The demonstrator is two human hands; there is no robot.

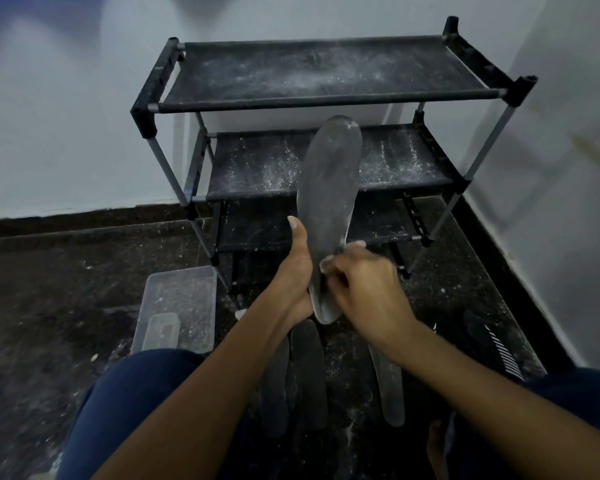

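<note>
**Insole held up for rubbing**

Spare insoles lie on the floor between the knees, likely waiting their turn. The left hand grips the heel of a powdery insole, steadying it upright before the rack. The right hand has its fingers pinching the insole's edge, probably to rub it.

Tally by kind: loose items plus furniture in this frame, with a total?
Insoles: 4 (held insole; floor insoles)
Clear plastic box: 1
Shoe rack: 1
Total: 6

Both hands grip upright insole before dusty rack.
</note>
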